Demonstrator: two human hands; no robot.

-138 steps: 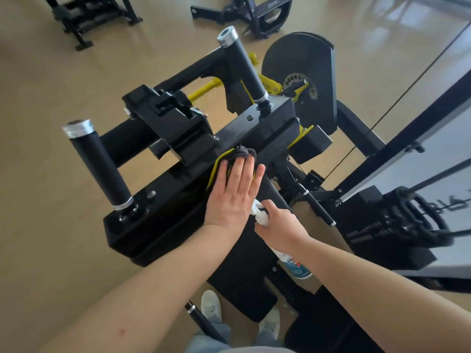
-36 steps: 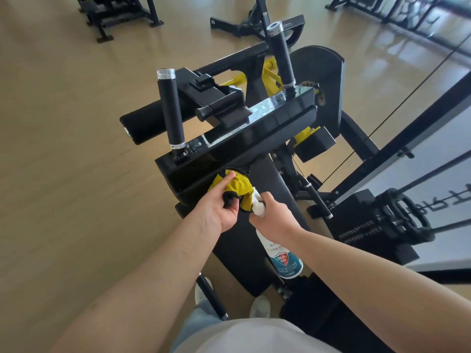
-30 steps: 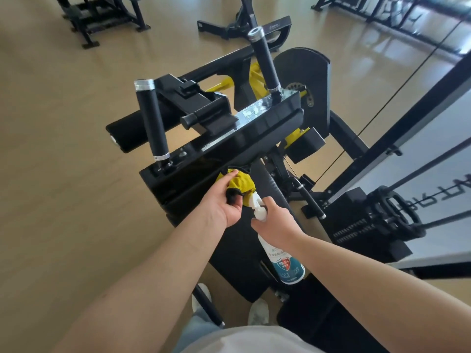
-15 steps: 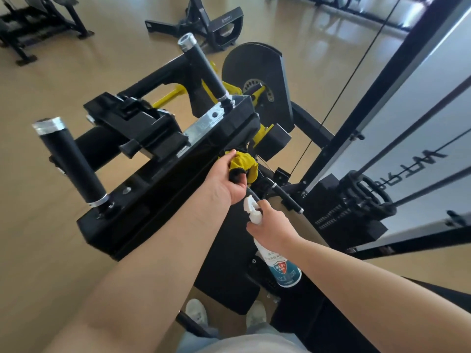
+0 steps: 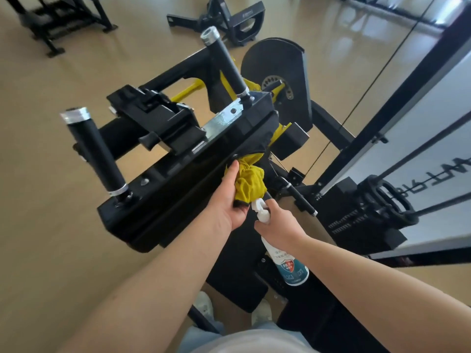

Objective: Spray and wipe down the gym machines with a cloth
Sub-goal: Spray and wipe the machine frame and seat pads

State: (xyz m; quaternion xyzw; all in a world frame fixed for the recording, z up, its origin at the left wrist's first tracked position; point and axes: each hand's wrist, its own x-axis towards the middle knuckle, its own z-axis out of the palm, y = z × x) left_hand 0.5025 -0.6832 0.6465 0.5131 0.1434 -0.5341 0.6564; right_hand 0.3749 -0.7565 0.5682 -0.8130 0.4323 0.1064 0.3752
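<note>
A black gym machine (image 5: 178, 179) with two upright black handles fills the middle of the view. My left hand (image 5: 229, 202) grips a bunched yellow cloth (image 5: 248, 183) and holds it against the near right underside of the machine's black crossbar. Just below the cloth, my right hand (image 5: 279, 224) grips the neck of a white spray bottle (image 5: 288, 263) with a teal label. The bottle hangs downward and its white nozzle sits beside the cloth.
The left handle (image 5: 94, 154) and the far handle (image 5: 224, 62) stick up from the crossbar. A weight stack and cables (image 5: 377, 200) stand to the right beside a white panel. Other machines (image 5: 224, 16) stand on the tan floor behind. My shoes (image 5: 206, 305) show below.
My left hand with the cloth has slid right along the crossbar's underside toward its end. The right hand and the bottle have stayed just below it. The view has shifted.
</note>
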